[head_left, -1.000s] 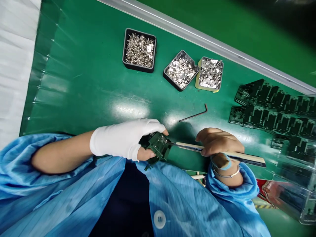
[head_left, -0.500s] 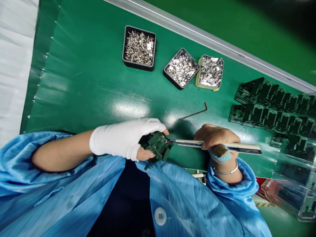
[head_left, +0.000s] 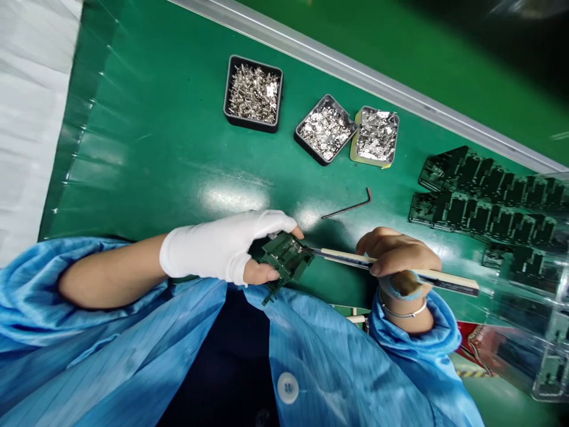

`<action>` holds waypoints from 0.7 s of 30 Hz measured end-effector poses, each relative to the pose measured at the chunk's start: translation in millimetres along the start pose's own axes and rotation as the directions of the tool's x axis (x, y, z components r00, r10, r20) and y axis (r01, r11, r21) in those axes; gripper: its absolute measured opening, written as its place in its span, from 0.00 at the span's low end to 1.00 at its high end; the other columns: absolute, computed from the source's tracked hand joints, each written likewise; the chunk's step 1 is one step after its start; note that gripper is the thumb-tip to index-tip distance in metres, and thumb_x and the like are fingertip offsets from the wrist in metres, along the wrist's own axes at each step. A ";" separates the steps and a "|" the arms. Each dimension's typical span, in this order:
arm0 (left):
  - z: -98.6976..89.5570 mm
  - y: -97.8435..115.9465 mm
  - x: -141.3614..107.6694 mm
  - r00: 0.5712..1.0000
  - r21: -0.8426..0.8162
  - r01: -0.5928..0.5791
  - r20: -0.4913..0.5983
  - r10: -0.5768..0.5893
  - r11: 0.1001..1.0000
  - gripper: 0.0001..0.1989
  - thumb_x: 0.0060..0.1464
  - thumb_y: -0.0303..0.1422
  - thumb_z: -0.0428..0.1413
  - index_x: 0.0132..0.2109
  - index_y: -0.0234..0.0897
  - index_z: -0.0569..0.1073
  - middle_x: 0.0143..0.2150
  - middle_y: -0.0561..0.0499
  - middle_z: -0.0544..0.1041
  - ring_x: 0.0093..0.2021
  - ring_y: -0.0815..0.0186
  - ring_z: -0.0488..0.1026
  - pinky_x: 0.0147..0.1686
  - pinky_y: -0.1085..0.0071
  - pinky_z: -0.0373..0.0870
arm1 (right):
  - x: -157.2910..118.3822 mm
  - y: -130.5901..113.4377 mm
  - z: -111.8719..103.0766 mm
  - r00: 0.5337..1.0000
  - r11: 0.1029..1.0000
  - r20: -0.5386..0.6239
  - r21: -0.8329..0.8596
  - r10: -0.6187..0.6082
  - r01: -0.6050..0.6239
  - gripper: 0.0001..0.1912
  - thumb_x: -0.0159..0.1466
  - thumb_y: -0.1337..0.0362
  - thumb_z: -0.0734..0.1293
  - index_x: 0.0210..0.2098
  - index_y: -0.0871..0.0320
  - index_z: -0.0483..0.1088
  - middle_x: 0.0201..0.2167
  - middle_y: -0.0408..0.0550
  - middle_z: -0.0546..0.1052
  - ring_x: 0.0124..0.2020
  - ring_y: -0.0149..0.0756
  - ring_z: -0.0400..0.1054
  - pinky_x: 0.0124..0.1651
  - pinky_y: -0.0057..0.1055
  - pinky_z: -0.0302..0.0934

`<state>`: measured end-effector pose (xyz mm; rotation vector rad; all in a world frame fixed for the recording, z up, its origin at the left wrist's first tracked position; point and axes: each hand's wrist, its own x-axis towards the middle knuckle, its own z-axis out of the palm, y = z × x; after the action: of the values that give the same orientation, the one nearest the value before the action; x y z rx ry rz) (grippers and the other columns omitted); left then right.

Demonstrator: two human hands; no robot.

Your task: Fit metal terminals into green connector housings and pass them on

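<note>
My left hand (head_left: 231,248), in a white glove with bare fingertips, grips a dark green plastic part (head_left: 287,258) near my body. Small metal bits show inside the part. My right hand (head_left: 400,256) is closed round a long, thin cream-and-black tool (head_left: 448,280). The tool's narrow dark tip touches or nearly touches the right side of the green part; the exact contact is too small to tell. A bent dark hex key (head_left: 349,209) lies on the green table (head_left: 164,148) beyond my hands.
Toward the back stand a black box (head_left: 280,98) of metal pins, a tilted dark box (head_left: 306,144) and a yellowish box (head_left: 355,148) of small metal pieces. Rows of green parts (head_left: 484,216) stand at the right, beside a clear plastic tray (head_left: 540,388).
My right hand has shifted slightly right and down with the tool, whose slant is now steeper. The green part has turned a little in my left hand. The whole view has moved slightly.
</note>
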<state>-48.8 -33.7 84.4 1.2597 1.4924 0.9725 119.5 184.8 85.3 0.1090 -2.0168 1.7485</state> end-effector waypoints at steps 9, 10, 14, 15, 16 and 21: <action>4.5 -5.7 -0.1 1.000 0.065 -0.028 0.007 0.027 0.997 0.25 0.55 0.48 0.57 0.53 0.37 0.68 0.44 0.45 0.75 0.39 0.61 0.72 0.37 0.69 0.68 | -2.7 3.7 -5.5 0.996 0.996 -0.007 0.011 0.084 -0.083 0.19 0.65 0.48 0.65 0.26 0.54 0.71 0.15 0.41 0.65 0.17 0.33 0.62 0.22 0.32 0.61; 5.1 -6.1 -0.1 0.999 0.077 -0.034 0.007 0.034 0.996 0.25 0.55 0.48 0.57 0.53 0.36 0.68 0.44 0.45 0.75 0.39 0.61 0.72 0.37 0.69 0.68 | -1.8 3.7 -4.1 0.998 0.998 0.013 0.025 0.065 -0.065 0.17 0.66 0.50 0.65 0.27 0.54 0.71 0.15 0.41 0.66 0.17 0.33 0.62 0.21 0.32 0.60; 7.2 -6.0 0.7 0.999 0.172 -0.045 0.021 0.042 0.984 0.24 0.53 0.46 0.58 0.52 0.37 0.68 0.44 0.45 0.74 0.39 0.60 0.73 0.37 0.69 0.68 | 1.5 0.3 1.4 0.994 0.996 0.078 0.046 0.072 -0.076 0.13 0.65 0.54 0.67 0.29 0.54 0.73 0.17 0.42 0.68 0.19 0.32 0.63 0.22 0.30 0.59; 7.7 -5.7 1.1 0.999 0.199 -0.047 0.025 0.043 0.979 0.24 0.53 0.45 0.58 0.52 0.37 0.68 0.44 0.45 0.74 0.39 0.60 0.73 0.37 0.69 0.68 | 2.0 -1.0 2.3 0.992 0.995 0.081 0.035 0.092 -0.096 0.13 0.65 0.54 0.67 0.28 0.54 0.73 0.18 0.41 0.68 0.19 0.32 0.63 0.22 0.30 0.59; 8.1 -5.2 1.6 0.999 0.223 -0.051 0.027 0.046 0.973 0.24 0.53 0.45 0.58 0.53 0.36 0.68 0.44 0.45 0.74 0.39 0.60 0.73 0.37 0.68 0.68 | 2.3 -2.2 2.9 0.990 0.993 0.083 0.021 0.114 -0.116 0.13 0.65 0.54 0.68 0.28 0.54 0.72 0.18 0.41 0.69 0.20 0.32 0.63 0.23 0.30 0.59; 10.3 -1.2 3.9 0.999 0.324 -0.050 0.037 0.040 0.945 0.25 0.51 0.45 0.59 0.53 0.36 0.68 0.44 0.45 0.75 0.39 0.58 0.74 0.37 0.67 0.68 | 2.7 -4.0 2.4 0.978 0.988 0.140 -0.009 0.152 -0.152 0.14 0.65 0.54 0.68 0.27 0.55 0.73 0.19 0.41 0.69 0.21 0.32 0.65 0.24 0.29 0.59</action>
<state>-39.4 -29.9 80.0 1.5405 1.6534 0.7516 117.8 182.4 89.8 0.0817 -2.1749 1.8829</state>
